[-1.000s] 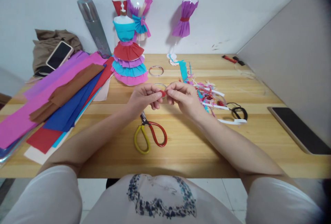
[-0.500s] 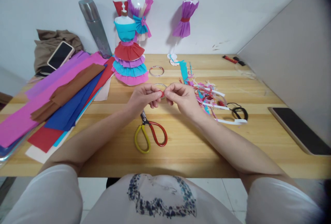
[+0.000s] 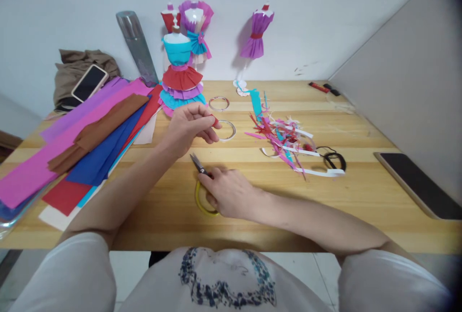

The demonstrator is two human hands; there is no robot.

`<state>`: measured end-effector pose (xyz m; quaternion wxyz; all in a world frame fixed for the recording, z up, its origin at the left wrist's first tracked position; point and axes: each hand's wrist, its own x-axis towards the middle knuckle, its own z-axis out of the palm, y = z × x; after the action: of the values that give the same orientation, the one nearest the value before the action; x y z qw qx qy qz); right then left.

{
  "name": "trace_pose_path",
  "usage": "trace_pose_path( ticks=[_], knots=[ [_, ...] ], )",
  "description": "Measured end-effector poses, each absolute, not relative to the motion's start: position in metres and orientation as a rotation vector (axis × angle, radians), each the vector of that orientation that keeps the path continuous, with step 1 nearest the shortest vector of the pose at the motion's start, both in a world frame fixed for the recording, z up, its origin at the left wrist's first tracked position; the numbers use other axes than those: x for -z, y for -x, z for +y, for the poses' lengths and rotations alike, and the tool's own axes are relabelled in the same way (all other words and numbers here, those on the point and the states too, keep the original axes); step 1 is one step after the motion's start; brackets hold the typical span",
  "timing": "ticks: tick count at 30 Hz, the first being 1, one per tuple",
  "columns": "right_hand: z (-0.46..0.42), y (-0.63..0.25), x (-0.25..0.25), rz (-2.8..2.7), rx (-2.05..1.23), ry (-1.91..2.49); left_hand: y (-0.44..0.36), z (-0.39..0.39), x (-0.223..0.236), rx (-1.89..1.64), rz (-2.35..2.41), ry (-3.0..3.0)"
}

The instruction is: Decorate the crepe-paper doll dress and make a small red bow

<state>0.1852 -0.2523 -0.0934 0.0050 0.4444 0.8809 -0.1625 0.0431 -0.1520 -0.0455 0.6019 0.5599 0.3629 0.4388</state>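
Between the thumb and fingers of my left hand [image 3: 193,123] a small piece of red paper [image 3: 215,121] is pinched; most of it is hidden by the fingers. My right hand [image 3: 231,192] is closed over the handles of the scissors [image 3: 206,202], which lie low over the table with their blades pointing away to the left. The yellow handle shows, while the red one is covered by the hand. Just beyond my left fingertips lies a roll of tape [image 3: 228,130], with a second tape roll [image 3: 219,104] behind it.
Layered paper dresses on a dress form [image 3: 182,77] stand at the back, and another form wears a purple dress [image 3: 258,35]. Coloured crepe sheets [image 3: 108,134] cover the left side. Paper scraps [image 3: 281,134], a black cord [image 3: 335,160] and a tablet [image 3: 418,182] lie right.
My right hand has let go of the red paper, moved down toward me and closed on the scissors. My left hand keeps the red paper and has shifted slightly left.
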Motion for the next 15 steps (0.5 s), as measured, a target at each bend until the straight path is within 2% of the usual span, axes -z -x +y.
trace_pose_path(
  ticks=[4,6,10,15],
  knots=[
    [-0.24,-0.196,0.089,2.767,0.369,-1.355,-0.041,-0.151,0.042,-1.01,0.817,-1.272],
    [-0.23,-0.206,0.085,2.824,0.472,-1.346,-0.039,-0.153,0.035,-1.007,0.775,-1.256],
    [-0.205,-0.227,0.08,2.953,1.202,-1.323,-0.032,-0.166,0.014,-0.913,0.659,-1.205],
    [-0.179,-0.244,0.074,2.938,2.206,-1.582,-0.031,-0.181,0.004,-0.731,0.618,-1.283]
  ],
)
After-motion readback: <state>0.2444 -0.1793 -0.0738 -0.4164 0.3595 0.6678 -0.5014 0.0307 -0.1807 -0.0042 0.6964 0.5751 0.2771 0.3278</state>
